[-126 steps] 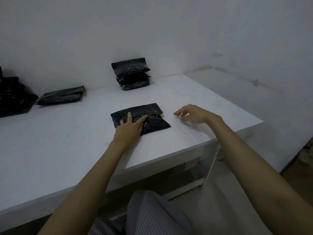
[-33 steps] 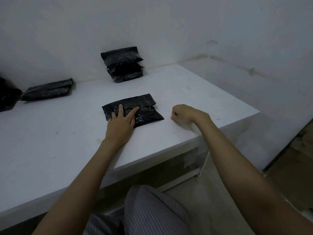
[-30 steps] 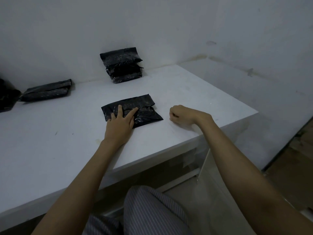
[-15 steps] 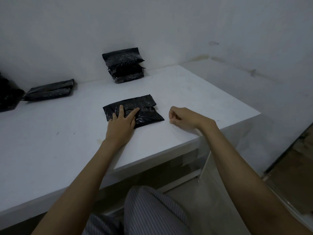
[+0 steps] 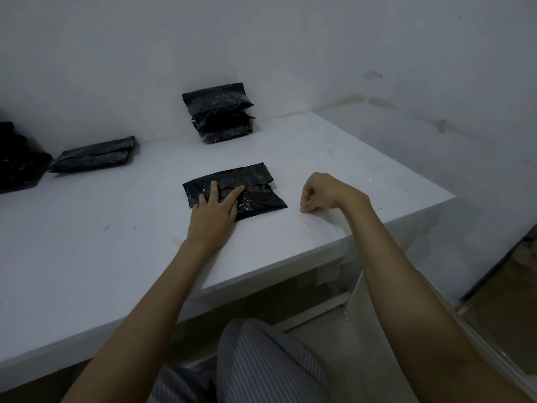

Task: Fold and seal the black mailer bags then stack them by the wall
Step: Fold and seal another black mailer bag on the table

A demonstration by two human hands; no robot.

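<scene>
Mailer bag (image 5: 250, 184) under flat left-hand fingers (image 5: 213, 190)

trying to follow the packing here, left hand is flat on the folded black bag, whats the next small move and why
Probably slide the right hand over to press the flap down. The left hand only pins the near part of the folded mailer bag with flat fingers, while the right rests curled on the table beside it, holding nothing I can see. The bag is still apart from the stack by the wall.

Dim, flat light; soft shadows; wide-angle bending at edges.
</scene>
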